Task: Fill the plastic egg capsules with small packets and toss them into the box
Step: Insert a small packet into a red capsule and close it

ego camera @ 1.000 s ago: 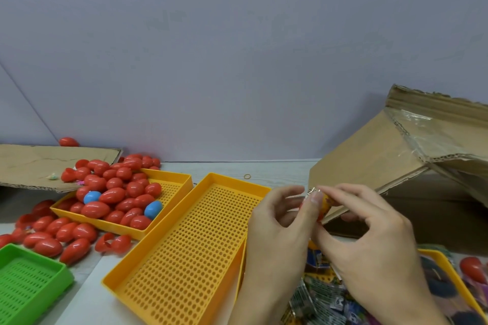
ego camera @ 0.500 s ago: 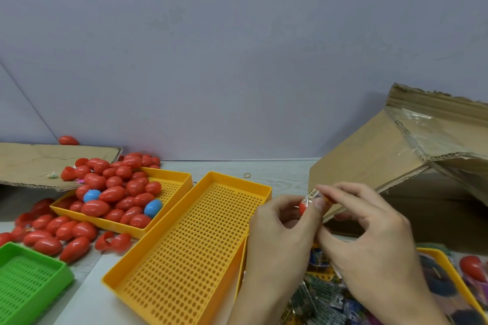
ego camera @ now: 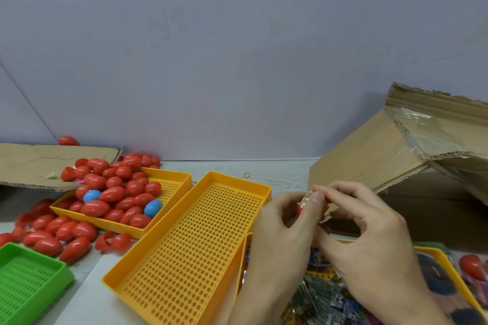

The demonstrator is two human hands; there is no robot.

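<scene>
Since a second ago: both hands sit a shade lower and further left against the box flap, and the packet is pressed deeper between the fingertips; trays and loose eggs unchanged.

Item — green perforated plastic tray (ego camera: 26,282), near left corner, nothing visible in it.
Item — loose red plastic egg capsules (ego camera: 50,235) on the table beside it, closed.
Item — yellow perforated tray heaped with red eggs (ego camera: 169,187); two blue eggs (ego camera: 153,207) among them. A flat cardboard sheet (ego camera: 29,163) lies behind.
Item — long yellow perforated tray (ego camera: 190,250), centre, no contents showing.
Item — left hand (ego camera: 280,235), fingers curled, thumb and forefinger pinching a small red egg capsule half (ego camera: 300,210).
Item — small crinkled foil packet (ego camera: 307,196), held at the capsule's mouth; whether it is fully seated cannot be told.
Item — right hand (ego camera: 369,245), fingertips pinching the same packet from the other side.
Item — yellow tray of small printed packets (ego camera: 322,298), directly under the hands.
Item — brown corrugated cardboard box (ego camera: 383,161), flap open, lying just behind and right of the hands. The right hand is nearer — a toss would probably go rightward and away.
</scene>
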